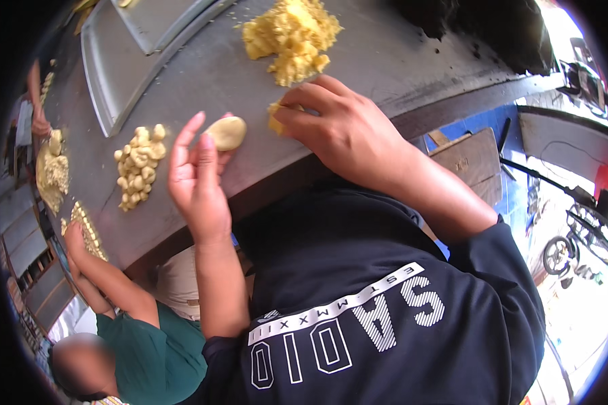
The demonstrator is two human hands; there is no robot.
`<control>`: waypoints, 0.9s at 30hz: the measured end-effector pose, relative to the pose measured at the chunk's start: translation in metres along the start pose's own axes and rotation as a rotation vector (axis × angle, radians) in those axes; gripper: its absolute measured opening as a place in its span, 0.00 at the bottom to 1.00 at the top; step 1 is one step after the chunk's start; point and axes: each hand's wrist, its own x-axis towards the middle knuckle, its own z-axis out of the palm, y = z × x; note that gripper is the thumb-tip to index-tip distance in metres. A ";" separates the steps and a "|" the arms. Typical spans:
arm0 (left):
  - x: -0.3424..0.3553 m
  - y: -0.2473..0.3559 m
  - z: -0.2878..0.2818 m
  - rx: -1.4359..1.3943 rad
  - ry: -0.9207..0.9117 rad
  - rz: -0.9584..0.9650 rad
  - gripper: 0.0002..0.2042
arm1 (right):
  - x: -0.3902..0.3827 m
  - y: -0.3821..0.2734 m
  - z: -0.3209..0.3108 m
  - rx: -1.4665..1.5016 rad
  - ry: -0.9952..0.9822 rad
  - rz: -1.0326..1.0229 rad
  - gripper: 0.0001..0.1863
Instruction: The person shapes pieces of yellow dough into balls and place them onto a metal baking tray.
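In my left hand point(199, 172) lies a flattened oval of pale dough point(227, 133), held between thumb and fingers just above the table's near edge. My right hand point(324, 118) is closed, fingertips down, around a small lump of yellow crumbly filling point(275, 120) at the tabletop. Just beyond it sits a large heap of the same yellow crumbly filling point(292, 37). Left of my left hand, a pile of small pale dough pieces point(140, 165) rests on the metal table point(203, 77).
Metal trays point(108, 81) lie at the far left. A co-worker in a green shirt point(152, 347) reaches toward rows of small dough pieces point(88, 229); another person's hand point(40, 125) is beyond, near a crumbly heap point(52, 172). A black plastic bag point(500, 34) covers the far right corner.
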 end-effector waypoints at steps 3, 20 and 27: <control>-0.008 0.006 0.012 -0.062 -0.038 -0.018 0.23 | 0.008 -0.019 -0.004 0.142 -0.013 0.097 0.11; 0.014 -0.002 0.000 0.804 -0.177 0.606 0.13 | 0.019 -0.049 0.018 0.305 0.035 -0.072 0.16; 0.011 -0.003 -0.001 0.753 -0.343 0.566 0.28 | 0.015 -0.055 0.007 0.347 0.034 -0.057 0.15</control>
